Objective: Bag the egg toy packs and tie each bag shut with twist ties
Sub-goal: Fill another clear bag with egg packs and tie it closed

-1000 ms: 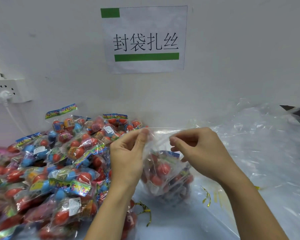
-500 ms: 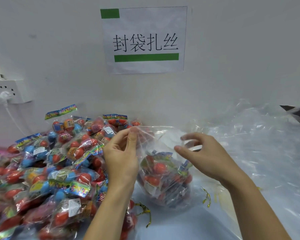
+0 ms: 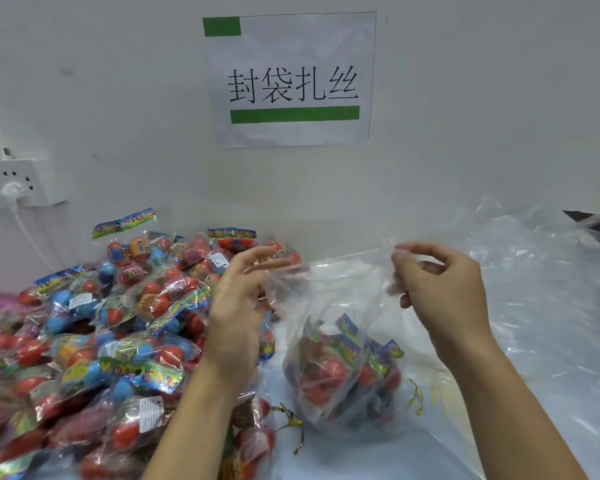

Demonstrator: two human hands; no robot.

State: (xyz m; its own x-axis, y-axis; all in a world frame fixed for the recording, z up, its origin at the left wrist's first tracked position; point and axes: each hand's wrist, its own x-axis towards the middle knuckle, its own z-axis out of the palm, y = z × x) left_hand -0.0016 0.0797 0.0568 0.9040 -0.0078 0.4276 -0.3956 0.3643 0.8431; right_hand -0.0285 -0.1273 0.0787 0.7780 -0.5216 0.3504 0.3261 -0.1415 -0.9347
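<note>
From the head view we see a heap of egg toy packs (image 3: pixel 118 327) filling the worktop's left side, twist ties (image 3: pixel 414 396) beside the clear bag (image 3: pixel 343 358). Our left hand (image 3: pixel 238 306) and right hand (image 3: pixel 440 289) pinch its mouth wide; it stands upright, mouth upward, mid-worktop.

Pack pile (image 3: pixel 84 341) cut off at left edge; dark object (image 3: pixel 596 225) cropped at right, unidentifiable.

Bright, even light falls from overhead with only soft shadows. Glare streaks the clear plastic sheet (image 3: pixel 534 306) right of the hands. Fingertips blur slightly; wide-angle distortion bends the edges.
</note>
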